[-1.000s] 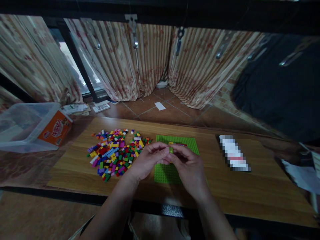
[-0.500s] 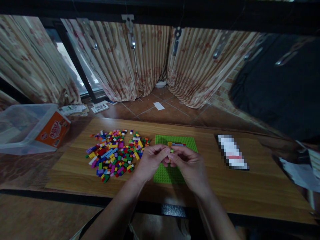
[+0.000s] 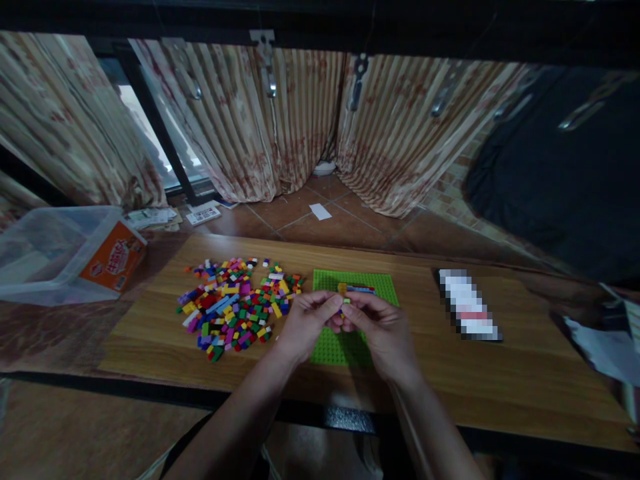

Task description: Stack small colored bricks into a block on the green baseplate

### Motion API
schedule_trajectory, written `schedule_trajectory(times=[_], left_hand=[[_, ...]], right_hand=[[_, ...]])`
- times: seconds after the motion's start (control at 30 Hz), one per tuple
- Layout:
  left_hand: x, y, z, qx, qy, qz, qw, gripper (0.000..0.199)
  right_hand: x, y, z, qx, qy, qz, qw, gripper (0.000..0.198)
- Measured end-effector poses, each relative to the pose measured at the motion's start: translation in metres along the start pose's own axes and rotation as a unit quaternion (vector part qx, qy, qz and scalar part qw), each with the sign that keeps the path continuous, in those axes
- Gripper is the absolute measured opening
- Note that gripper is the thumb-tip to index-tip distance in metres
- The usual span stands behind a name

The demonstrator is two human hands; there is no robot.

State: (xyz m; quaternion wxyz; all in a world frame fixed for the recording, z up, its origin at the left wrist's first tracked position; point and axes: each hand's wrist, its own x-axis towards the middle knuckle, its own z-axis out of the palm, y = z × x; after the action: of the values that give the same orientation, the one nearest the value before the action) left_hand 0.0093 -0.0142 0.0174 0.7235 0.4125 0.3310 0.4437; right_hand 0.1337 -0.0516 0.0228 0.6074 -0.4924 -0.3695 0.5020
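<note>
Over the green baseplate (image 3: 337,350), my left hand (image 3: 311,323) and my right hand (image 3: 381,328) meet, thumbs and fingertips pinched together. Between them they grip small toy bricks (image 3: 346,301); a light green bit shows, and the rest is covered by fingers. Behind my fingertips a yellow brick (image 3: 342,288) and a row of blue, white and red bricks (image 3: 361,289) sit on the far part of the baseplate. To the left of my left hand lies a loose pile of coloured toy bricks (image 3: 235,307).
The wooden table (image 3: 460,387) carries the pile, the baseplate and a dark-edged, blurred-out flat object (image 3: 469,305) at right. A clear plastic bin (image 3: 60,230) with an orange label stands beyond the left edge. Metal hooks (image 3: 271,87) hang from the dark bar above. Papers (image 3: 603,347) lie at far right.
The view has shifted slightly, so everything sits a little further right. Both hands stay pinched together over the baseplate, with a slight turn of the small bricks between the fingertips.
</note>
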Motion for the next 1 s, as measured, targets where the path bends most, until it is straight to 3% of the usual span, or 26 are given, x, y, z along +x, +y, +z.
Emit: schedule_trajectory(times=[0.2,0.4,0.67,0.8,0.9,1.0], left_hand=[[0.000,-0.001,0.002,-0.016,0.007,-0.009,1.000,0.032],[0.001,-0.004,0.008,-0.067,0.067,-0.029,0.995,0.040],[0.001,-0.008,0.009,-0.048,0.027,-0.045,0.997,0.041],[0.001,-0.008,0.008,-0.017,0.060,-0.033,0.998,0.048],[0.003,-0.009,0.007,0.035,0.057,0.000,0.998,0.044],[0.005,-0.012,0.006,0.060,0.052,0.019,0.997,0.039]], right_hand=[[0.000,0.000,0.001,-0.001,0.006,-0.002,1.000,0.025],[0.001,0.001,0.011,0.085,0.083,0.038,0.992,0.031],[0.001,0.001,0.013,0.072,0.055,0.052,0.995,0.030],[0.000,0.005,0.010,-0.039,0.053,0.009,0.998,0.029],[-0.001,0.009,0.008,-0.174,0.051,-0.045,0.982,0.029],[-0.003,0.011,0.008,-0.228,0.040,-0.069,0.970,0.030]])
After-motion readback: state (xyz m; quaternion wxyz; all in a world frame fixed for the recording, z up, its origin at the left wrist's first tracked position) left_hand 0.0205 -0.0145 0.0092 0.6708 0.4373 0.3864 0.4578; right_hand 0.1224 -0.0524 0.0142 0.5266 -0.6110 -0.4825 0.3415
